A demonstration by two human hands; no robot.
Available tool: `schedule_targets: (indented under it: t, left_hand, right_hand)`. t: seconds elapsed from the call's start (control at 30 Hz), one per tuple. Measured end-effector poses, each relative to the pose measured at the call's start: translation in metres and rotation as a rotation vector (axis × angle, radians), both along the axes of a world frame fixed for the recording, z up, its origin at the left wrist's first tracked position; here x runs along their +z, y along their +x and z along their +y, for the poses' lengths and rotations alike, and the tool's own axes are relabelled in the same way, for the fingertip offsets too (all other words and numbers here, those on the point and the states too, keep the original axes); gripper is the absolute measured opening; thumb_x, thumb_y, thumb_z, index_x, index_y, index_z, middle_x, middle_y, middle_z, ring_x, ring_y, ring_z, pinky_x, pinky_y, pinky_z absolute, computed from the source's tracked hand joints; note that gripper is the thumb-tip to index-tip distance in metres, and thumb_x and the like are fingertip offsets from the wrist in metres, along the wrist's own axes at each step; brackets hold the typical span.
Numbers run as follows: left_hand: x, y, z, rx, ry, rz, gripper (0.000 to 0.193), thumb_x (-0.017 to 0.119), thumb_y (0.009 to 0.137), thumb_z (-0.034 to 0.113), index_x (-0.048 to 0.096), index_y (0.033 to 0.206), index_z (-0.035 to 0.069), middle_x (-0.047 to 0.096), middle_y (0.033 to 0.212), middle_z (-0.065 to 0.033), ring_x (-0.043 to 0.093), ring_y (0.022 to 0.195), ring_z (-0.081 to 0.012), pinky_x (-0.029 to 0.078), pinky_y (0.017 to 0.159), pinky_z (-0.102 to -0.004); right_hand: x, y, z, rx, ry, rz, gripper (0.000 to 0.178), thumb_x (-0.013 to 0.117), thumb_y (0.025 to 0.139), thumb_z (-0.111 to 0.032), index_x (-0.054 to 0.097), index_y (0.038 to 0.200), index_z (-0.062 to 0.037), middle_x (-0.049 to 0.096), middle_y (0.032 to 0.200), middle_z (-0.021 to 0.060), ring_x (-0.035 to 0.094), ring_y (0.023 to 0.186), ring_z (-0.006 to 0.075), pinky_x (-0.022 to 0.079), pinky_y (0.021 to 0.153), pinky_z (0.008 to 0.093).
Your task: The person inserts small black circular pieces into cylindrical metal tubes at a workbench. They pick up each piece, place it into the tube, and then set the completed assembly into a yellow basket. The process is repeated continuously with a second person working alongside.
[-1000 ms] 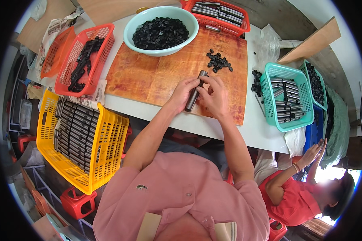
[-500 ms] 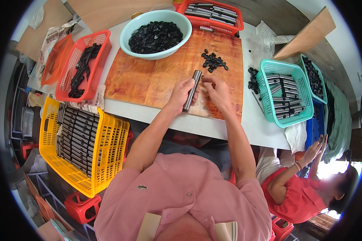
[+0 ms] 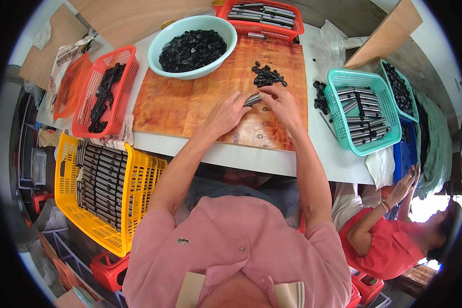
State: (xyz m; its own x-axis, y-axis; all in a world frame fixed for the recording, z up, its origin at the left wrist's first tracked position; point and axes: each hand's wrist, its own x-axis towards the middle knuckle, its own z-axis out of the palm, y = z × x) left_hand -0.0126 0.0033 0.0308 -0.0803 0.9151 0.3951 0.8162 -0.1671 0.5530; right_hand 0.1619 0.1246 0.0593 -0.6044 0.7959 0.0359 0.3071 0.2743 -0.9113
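Tube (image 3: 252,99) of grey metal sits above the worktop (image 3: 321,160), near its front edge. The left hand (image 3: 228,113) closes its fingers around it; the right hand (image 3: 283,106) bends its fingers at the far end, their grip unclear. Fitting black pieces (image 3: 268,77) seems underway; next calls for steady holding, careful alignment.

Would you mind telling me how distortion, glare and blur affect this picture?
Head view: the white table looks bowed, corners go black; glare burns out the background beside the co-worker, whose head is partly blurred; the wooden board has some sheen; left hand and right hand look fairly clear.
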Motion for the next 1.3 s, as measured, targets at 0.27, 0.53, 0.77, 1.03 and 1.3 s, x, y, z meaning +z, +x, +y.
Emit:
schedule_targets:
  t: [0.27,0.53,0.77,1.03,1.3]
  left_hand:
    - [-0.015,0.008,0.001,-0.028,0.114,0.112,0.034,0.077,0.084,0.012,0.068,0.116,0.003,0.062,0.099,-0.0122,0.065,0.09,-0.0369,0.054,0.076,-0.0441]
    - [-0.011,0.011,0.001,-0.029,0.067,0.038,0.029,0.076,0.086,0.011,0.069,0.112,0.003,0.062,0.1,-0.0147,0.064,0.094,-0.0373,0.053,0.08,-0.0447]
    - [-0.015,0.007,0.003,-0.018,0.001,-0.001,0.021,0.074,0.089,0.019,0.071,0.101,0.002,0.061,0.094,-0.0151,0.063,0.089,-0.0378,0.052,0.076,-0.0446]
    - [0.001,0.003,0.011,-0.022,-0.073,0.106,0.022,0.078,0.086,0.025,0.073,0.098,0.006,0.064,0.092,-0.0119,0.065,0.087,-0.0358,0.053,0.074,-0.0452]
    - [-0.005,0.002,0.014,-0.013,-0.124,0.026,0.026,0.079,0.085,0.026,0.074,0.098,0.005,0.066,0.094,-0.0132,0.066,0.088,-0.0353,0.053,0.076,-0.0458]
  right_hand:
    - [-0.034,0.004,0.013,0.077,-0.009,-0.095,0.029,0.069,0.093,-0.018,0.075,0.118,-0.0022,0.077,0.098,0.0135,0.073,0.087,0.0201,0.055,0.081,0.0339]
    - [-0.036,0.01,0.008,0.109,-0.116,-0.023,0.024,0.068,0.094,-0.007,0.073,0.116,0.0017,0.074,0.099,0.0046,0.064,0.087,0.0118,0.051,0.078,0.0284]
    - [-0.036,0.011,0.008,0.102,-0.092,-0.041,0.023,0.07,0.094,-0.013,0.074,0.11,0.0019,0.074,0.091,0.0069,0.065,0.082,0.0138,0.051,0.075,0.0307]
    - [-0.025,-0.06,0.019,0.03,0.358,-0.383,0.031,0.06,0.095,-0.03,0.072,0.089,-0.0019,0.073,0.089,0.023,0.071,0.089,0.0411,0.055,0.079,0.052]
    - [-0.045,-0.069,0.017,-0.103,0.481,-0.38,0.032,0.06,0.096,-0.033,0.069,0.089,-0.0028,0.073,0.084,0.0234,0.072,0.079,0.042,0.056,0.073,0.053]
